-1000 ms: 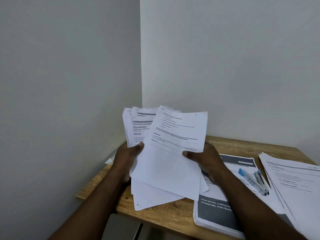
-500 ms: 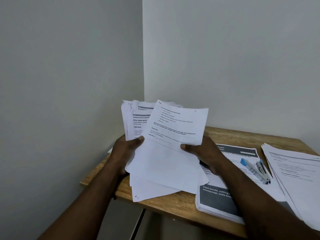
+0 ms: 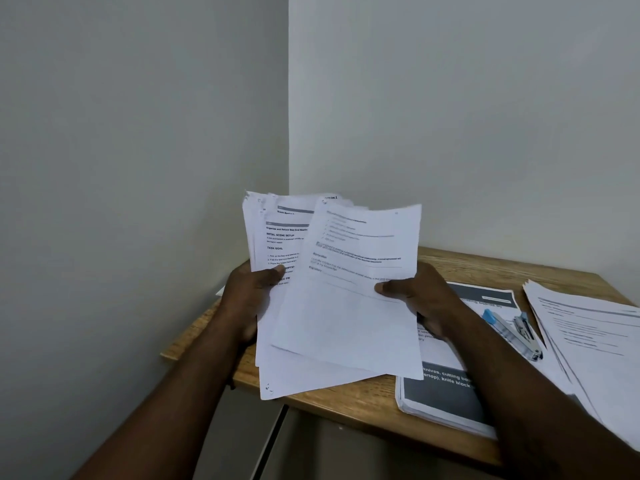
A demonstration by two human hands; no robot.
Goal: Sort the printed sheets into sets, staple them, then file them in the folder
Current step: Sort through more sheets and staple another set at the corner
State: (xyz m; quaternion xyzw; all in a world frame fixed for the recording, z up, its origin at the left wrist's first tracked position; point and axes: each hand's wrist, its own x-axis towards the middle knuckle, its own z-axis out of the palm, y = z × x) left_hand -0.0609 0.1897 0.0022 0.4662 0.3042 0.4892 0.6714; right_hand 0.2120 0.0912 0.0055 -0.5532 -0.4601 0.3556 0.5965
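Pale grey walls (image 3: 138, 133) meet in a corner behind a light wooden tabletop (image 3: 346, 398), above which a person holds papers in both hands. The left hand (image 3: 247, 299) grips a fanned bundle of white printed sheets (image 3: 277, 237) by its left edge. Its thumb (image 3: 275, 271) lies across the printed face of the bundle and the other fingers are hidden behind the paper. The bundle stands tilted up towards the camera, and its lower corner hangs just over the near edge of the table. In front of the bundle, overlapping it and skewed to the right, is a single white sheet with a few lines of text (image 3: 346, 306). The right hand (image 3: 426, 299) pinches this sheet at its right edge, with the thumb (image 3: 388, 289) pressed flat on the front and the remaining fingers out of sight behind. Under the right forearm a thick stack of sheets with dark grey printed bands (image 3: 440, 396) lies flat on the table. A blue and silver stapler (image 3: 512, 332) rests on the far right part of that stack. Just beside it to the right, a loosely spread pile of white printed pages (image 3: 595, 341) runs off the frame.
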